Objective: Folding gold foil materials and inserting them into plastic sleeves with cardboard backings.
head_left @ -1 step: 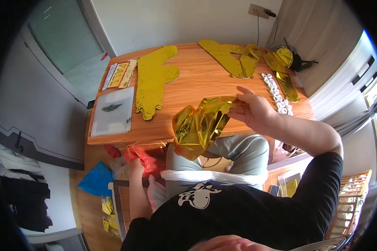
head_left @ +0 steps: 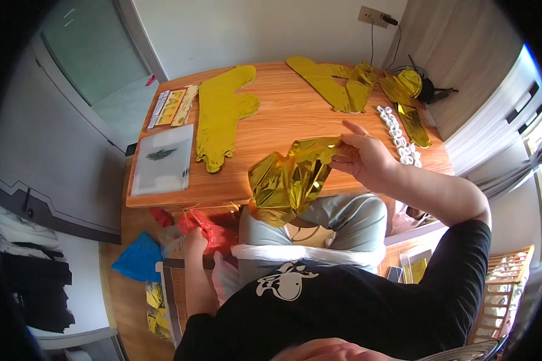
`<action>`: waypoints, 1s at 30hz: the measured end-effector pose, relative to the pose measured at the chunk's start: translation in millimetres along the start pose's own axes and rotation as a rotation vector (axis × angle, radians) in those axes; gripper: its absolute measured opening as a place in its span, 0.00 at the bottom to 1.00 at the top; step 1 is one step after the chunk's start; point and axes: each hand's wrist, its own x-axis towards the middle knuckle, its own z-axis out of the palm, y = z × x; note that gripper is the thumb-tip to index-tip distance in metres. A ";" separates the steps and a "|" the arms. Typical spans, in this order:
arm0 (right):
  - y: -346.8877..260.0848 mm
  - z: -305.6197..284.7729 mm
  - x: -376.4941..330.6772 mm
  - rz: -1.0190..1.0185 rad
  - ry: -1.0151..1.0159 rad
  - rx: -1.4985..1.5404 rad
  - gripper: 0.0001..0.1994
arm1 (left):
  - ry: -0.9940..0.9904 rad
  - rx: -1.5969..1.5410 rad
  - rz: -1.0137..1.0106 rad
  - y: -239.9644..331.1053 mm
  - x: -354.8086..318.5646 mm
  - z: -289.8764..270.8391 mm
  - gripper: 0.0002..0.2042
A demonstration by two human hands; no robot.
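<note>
My right hand (head_left: 362, 157) pinches the upper right corner of a crumpled gold foil balloon (head_left: 288, 183). The shiny foil hangs over the table's front edge and above my lap. Down at the left, beside my thigh, my left hand (head_left: 195, 239) is closed on the gathered top of a red plastic bag (head_left: 220, 231); its fingertips are partly hidden. Flat on the table lie a gold F-shaped foil balloon (head_left: 220, 117) at the left and a gold A-shaped one (head_left: 337, 84) at the back right.
The wooden table (head_left: 283, 120) carries a clear plastic sleeve (head_left: 161, 162), paper cards (head_left: 173, 108), a row of white ribbon rolls (head_left: 397, 135) and more gold foil (head_left: 412, 117) at the right. A blue bag (head_left: 140, 257) lies on the floor.
The lower part of the gold foil balloon has risen slightly and its folds have shifted. My right forearm has moved a little; my left hand stays at the red bag.
</note>
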 end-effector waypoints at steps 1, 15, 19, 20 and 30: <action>1.8 -3.9 3.4 -0.081 -0.067 -0.089 0.22 | 0.002 -0.003 -0.021 -14.1 -4.2 1.7 0.12; -13.1 -58.1 -74.3 -0.304 -0.230 -1.440 0.14 | -0.027 0.103 -0.163 -51.8 39.4 68.1 0.15; -3.3 -67.0 -91.7 -1.047 -0.195 -1.764 0.07 | -0.071 0.061 -0.209 -40.3 44.7 62.9 0.13; -3.6 -62.7 -90.2 -1.045 -0.191 -1.764 0.07 | -0.093 0.123 -0.167 -38.4 43.3 61.6 0.13; -27.0 -34.2 20.5 -0.559 -0.320 -1.202 0.12 | -0.145 -0.018 -0.037 -12.8 -3.3 -8.8 0.14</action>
